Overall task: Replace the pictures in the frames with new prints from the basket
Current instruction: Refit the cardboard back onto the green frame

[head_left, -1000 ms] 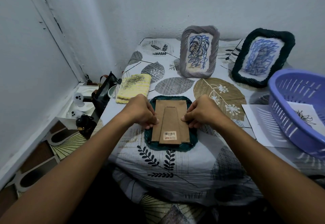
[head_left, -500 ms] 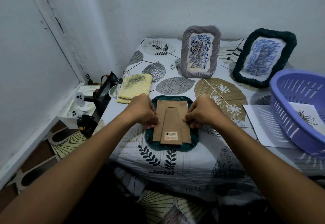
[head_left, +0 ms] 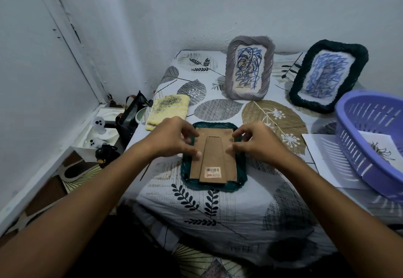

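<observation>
A teal picture frame [head_left: 241, 180] lies face down on the bed between my hands. Its brown cardboard backing [head_left: 214, 157] faces up, the stand folded flat with a barcode sticker on it. My left hand [head_left: 172, 138] rests its loosely bent fingertips and thumb on the backing's left edge. The fingertips of my right hand [head_left: 257, 142] touch the right edge in the same way. A grey frame [head_left: 230, 70] and a dark green frame [head_left: 305, 95] stand at the back, each holding a blue scribble picture. The purple basket [head_left: 359, 147] at the right holds a print [head_left: 383, 150].
A white paper sheet [head_left: 322, 153] lies partly under the basket. A yellow cloth [head_left: 168, 109] sits left of the frame near the bed's edge. A black bag [head_left: 130, 116] and white holders stand on the floor at the left. Walls close in at left and back.
Both hands have loosened from curled grips on the frame's sides; the fingers now spread and touch the backing's edges. The frame has stayed in place.
</observation>
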`<state>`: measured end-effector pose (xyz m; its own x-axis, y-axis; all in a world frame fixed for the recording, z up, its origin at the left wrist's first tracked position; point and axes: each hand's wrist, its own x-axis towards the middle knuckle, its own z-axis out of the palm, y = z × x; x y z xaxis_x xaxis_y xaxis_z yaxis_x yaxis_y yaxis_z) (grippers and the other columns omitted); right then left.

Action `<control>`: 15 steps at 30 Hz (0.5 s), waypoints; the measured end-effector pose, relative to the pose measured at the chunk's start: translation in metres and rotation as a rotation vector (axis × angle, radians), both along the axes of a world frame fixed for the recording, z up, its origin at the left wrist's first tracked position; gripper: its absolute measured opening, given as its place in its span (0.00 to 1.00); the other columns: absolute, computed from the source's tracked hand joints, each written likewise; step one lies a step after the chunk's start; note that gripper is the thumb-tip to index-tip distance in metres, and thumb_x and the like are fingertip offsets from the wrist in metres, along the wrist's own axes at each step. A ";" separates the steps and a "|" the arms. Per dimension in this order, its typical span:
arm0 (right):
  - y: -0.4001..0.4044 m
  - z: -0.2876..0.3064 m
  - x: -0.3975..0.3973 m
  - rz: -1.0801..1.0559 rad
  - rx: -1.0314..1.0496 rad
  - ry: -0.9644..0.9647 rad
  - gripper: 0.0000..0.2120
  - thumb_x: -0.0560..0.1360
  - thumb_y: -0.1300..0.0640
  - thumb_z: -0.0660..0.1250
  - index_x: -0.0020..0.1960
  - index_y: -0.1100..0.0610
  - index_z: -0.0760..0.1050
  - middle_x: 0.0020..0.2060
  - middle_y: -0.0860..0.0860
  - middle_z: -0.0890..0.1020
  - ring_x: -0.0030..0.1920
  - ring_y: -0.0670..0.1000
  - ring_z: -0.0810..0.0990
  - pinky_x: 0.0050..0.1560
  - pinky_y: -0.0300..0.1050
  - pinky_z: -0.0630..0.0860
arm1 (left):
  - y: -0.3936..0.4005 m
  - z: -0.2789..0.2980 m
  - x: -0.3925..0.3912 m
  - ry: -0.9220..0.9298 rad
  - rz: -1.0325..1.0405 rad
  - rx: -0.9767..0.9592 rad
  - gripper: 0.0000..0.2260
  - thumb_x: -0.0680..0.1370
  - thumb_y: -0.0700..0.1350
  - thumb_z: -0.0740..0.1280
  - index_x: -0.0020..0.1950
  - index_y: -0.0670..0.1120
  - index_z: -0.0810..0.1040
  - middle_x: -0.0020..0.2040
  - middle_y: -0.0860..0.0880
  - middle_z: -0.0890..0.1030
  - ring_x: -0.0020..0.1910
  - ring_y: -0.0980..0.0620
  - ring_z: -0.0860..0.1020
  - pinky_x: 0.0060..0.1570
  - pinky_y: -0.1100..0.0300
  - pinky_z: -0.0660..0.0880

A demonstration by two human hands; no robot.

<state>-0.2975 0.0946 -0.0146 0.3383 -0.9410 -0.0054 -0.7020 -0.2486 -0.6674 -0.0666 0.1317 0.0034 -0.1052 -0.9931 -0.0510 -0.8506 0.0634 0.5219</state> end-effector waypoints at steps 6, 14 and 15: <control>0.001 0.002 -0.020 0.273 -0.020 0.248 0.35 0.68 0.41 0.73 0.71 0.50 0.69 0.72 0.48 0.64 0.71 0.49 0.59 0.66 0.53 0.63 | 0.003 0.005 0.015 -0.400 -0.320 0.103 0.46 0.60 0.66 0.75 0.74 0.50 0.66 0.73 0.54 0.66 0.66 0.55 0.60 0.64 0.54 0.65; 0.006 0.004 -0.019 0.391 -0.009 0.422 0.44 0.68 0.36 0.71 0.77 0.49 0.57 0.78 0.44 0.51 0.76 0.49 0.48 0.73 0.56 0.53 | 0.001 -0.002 0.012 -0.473 -0.351 0.080 0.54 0.56 0.73 0.71 0.75 0.48 0.64 0.74 0.54 0.65 0.64 0.53 0.61 0.63 0.54 0.67; 0.006 0.003 -0.019 0.391 -0.014 0.428 0.44 0.67 0.36 0.71 0.77 0.49 0.57 0.78 0.44 0.52 0.76 0.48 0.48 0.73 0.55 0.53 | 0.000 -0.003 0.012 -0.471 -0.348 0.068 0.52 0.57 0.72 0.72 0.75 0.48 0.64 0.74 0.54 0.65 0.64 0.53 0.61 0.62 0.54 0.67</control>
<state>-0.3163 0.1002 -0.0116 0.6316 -0.7472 -0.2068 -0.7627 -0.5508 -0.3390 -0.0548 0.1322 0.0007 -0.3750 -0.8970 -0.2340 -0.9270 0.3599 0.1059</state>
